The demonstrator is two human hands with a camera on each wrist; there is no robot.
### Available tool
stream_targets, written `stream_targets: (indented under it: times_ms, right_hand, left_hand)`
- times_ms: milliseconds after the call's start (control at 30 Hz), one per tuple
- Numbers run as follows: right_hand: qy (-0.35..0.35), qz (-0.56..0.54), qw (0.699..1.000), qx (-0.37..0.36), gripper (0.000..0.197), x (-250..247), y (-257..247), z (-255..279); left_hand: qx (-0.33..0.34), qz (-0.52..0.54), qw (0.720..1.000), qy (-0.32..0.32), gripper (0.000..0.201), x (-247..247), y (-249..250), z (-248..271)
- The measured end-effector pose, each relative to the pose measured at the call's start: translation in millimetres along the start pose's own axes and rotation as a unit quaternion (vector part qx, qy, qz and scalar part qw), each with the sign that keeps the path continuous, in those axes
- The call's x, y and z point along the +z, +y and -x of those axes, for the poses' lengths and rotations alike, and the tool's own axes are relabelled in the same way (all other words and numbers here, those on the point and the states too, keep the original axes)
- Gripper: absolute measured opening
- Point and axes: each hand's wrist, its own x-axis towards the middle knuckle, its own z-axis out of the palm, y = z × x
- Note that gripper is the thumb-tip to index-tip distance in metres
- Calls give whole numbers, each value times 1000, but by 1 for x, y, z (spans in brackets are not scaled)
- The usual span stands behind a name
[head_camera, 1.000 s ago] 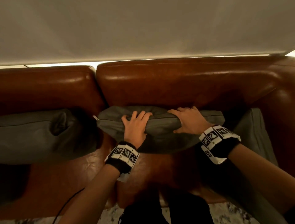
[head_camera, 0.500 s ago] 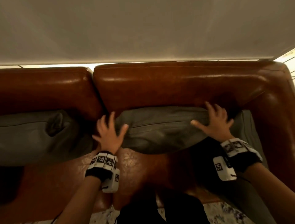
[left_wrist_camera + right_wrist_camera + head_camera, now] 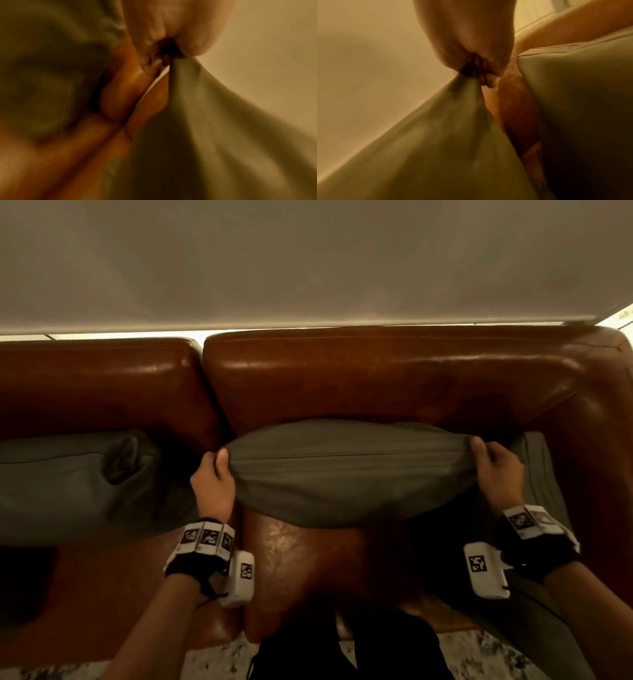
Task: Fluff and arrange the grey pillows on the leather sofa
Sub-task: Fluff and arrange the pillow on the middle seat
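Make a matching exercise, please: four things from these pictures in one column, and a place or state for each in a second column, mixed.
Things:
1. middle pillow
2. left pillow
3. right pillow
4. sofa

Places or states:
A. brown leather, carries all the pillows
B. pinched at both ends by the left hand and the right hand
C. partly hidden behind the right hand, by the sofa's arm
D. lies untouched, with a dent near one end

Pairs: 1-B, 2-D, 3-C, 4-A

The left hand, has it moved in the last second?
Yes. The left hand went from mid-pillow out to the middle pillow's left corner, nearer the sofa's back-cushion gap.
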Motion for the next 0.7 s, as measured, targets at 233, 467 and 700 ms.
stream_targets:
  times_ms: [233,467,700]
  right_hand:
    - [-18,-12,997,69,46,12,11,7]
    - [1,-63,993,99,47,35,-10,-13]
    - [32,-16,997,74,44,18,-7,-20]
  left_hand:
    - [-92,34,993,-64,42,12,7,-10]
    - [-92,-32,988,-123,55,28,37,-34]
    - [-17,-47,996,-76,36,23,29,-42]
